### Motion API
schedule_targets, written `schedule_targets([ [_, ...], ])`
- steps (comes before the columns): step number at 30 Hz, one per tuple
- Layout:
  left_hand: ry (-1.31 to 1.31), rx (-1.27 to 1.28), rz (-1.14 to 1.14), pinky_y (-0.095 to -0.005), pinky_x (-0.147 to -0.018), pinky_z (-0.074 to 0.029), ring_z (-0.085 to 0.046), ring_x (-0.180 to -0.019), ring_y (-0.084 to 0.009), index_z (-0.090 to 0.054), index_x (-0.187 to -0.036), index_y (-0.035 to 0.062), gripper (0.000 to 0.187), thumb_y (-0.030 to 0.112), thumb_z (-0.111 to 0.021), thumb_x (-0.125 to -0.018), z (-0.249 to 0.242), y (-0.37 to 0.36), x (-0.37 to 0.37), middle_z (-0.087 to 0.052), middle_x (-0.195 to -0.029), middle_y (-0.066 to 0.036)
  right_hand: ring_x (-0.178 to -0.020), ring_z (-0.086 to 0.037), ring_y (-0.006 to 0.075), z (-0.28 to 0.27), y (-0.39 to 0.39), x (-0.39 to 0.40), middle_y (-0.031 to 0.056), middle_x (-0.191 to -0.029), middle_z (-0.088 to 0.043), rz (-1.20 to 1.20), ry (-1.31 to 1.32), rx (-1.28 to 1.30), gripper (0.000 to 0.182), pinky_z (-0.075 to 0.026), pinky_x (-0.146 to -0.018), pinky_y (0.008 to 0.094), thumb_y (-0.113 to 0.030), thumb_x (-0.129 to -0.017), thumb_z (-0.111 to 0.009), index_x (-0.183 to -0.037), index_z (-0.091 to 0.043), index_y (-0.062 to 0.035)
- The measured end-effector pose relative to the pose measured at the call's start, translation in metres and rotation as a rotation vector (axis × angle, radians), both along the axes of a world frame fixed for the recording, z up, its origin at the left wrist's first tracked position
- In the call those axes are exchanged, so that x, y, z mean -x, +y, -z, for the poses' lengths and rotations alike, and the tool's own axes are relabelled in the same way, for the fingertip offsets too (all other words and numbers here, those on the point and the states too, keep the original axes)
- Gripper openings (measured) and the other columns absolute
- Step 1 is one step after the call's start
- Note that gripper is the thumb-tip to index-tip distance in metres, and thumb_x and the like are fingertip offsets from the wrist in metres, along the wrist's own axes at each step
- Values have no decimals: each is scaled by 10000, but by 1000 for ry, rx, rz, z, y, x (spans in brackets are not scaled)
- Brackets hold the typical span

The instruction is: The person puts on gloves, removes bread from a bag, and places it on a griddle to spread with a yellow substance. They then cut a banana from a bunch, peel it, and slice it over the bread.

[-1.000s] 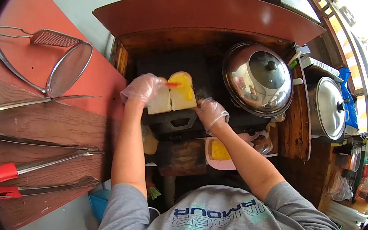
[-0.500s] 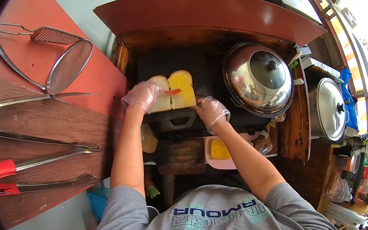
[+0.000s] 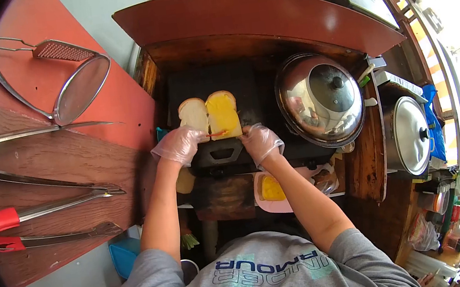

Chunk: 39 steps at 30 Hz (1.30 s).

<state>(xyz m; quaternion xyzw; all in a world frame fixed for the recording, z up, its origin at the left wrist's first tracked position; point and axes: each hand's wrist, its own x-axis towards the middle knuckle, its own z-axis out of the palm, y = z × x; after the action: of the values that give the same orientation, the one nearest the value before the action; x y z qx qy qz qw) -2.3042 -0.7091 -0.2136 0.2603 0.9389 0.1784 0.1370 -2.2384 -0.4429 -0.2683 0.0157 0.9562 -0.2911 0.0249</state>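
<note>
Grip of left hand: clamped on red spreader, over near edge of yellow-coated bread slice; bread near griddle's near edge. Right hand: beside slice's near right corner, finger closure unclear.

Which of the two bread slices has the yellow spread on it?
The right slice, nearer the right hand; the left slice beside it looks plain and pale.
</note>
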Motion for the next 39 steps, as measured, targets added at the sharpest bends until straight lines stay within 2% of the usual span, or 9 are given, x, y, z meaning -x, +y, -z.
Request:
schedule_targets([
  [5, 114, -225, -245, -446, -781, -587, -729, -936, -359, -790, -1074, 207, 211, 135, -637, -948, 11, -1, 25, -751, -1014, -154, -833, -723, 388, -5, 0, -2, 183, -890, -737, -7, -9, 30, 193, -583, -739, 480, -268, -941, -678, -953, -746, -88],
  [9, 64, 286, -109, -449, -829, -574, -718, -984, -364, -771, -1175, 191, 239, 185, -646, -972, -21, 17, -1, -740, -1102, -141, -841, -726, 387, -8, -1, 0, 182, -898, -743, 15, -50, 50, 192, -584, -747, 476, -267, -936, -682, -978, -757, -95],
  [13, -144, -25, -2, -441, -829, -573, -721, -980, -359, -772, -1161, 164, 226, 187, -649, -972, -13, 9, 3, -735, -1113, -147, -846, -726, 388, -1, 2, -3, 188, -899, -741, 24, -31, 81, 204, -579, -751, 475, -259, -933, -681, -995, -761, -82],
  [17, 284, -241, -194, -430, -809, -574, -723, -947, -363, -775, -1135, 176, 204, 194, -633, -991, 7, 6, 36, -737, -1014, -151, -846, -722, 392, -8, 1, 0, 194, -891, -735, 25, -52, 174, 208, -574, -747, 476, -247, -934, -673, -996, -758, -68],
  [20, 69, 79, -218, -432, -809, -576, -724, -953, -364, -792, -1108, 162, 199, 165, -633, -989, -1, 11, 18, -746, -1018, -150, -843, -722, 389, -6, 1, 0, 190, -883, -738, 46, -30, 159, 204, -574, -744, 470, -245, -936, -672, -983, -763, -68],
  [25, -213, -255, -151, -441, -832, -576, -730, -954, -365, -826, -1005, 114, 174, 179, -668, -971, -16, 10, 7, -769, -1007, -139, -845, -724, 386, -12, 3, -2, 192, -896, -741, 53, -42, 175, 223, -574, -746, 462, -260, -938, -678, -990, -769, -63],
  [29, 320, -178, -114, -450, -850, -578, -725, -928, -353, -764, -1163, 101, 260, 104, -584, -977, 7, 16, 57, -752, -1043, -131, -852, -725, 385, -16, 1, -1, 192, -907, -745, 82, -59, 206, 234, -571, -753, 462, -267, -940, -686, -1008, -773, -61],
  [33, 69, 88, 80, -438, -885, -569, -716, -933, -363, -763, -1193, 159, 313, 76, -565, -965, 1, 27, 31, -745, -1048, -143, -853, -730, 375, -7, 1, 0, 184, -905, -751, 97, -37, 168, 231, -571, -759, 459, -264, -938, -695, -1009, -774, -59],
  [39, -141, -246, -118, -437, -886, -558, -720, -990, -361, -795, -1143, 150, 241, 207, -614, -995, 3, 22, 52, -753, -1056, -170, -854, -736, 367, -8, 1, -2, 176, -907, -758, 119, -48, 251, 253, -573, -767, 448, -283, -944, -704, -1012, -773, -50],
])
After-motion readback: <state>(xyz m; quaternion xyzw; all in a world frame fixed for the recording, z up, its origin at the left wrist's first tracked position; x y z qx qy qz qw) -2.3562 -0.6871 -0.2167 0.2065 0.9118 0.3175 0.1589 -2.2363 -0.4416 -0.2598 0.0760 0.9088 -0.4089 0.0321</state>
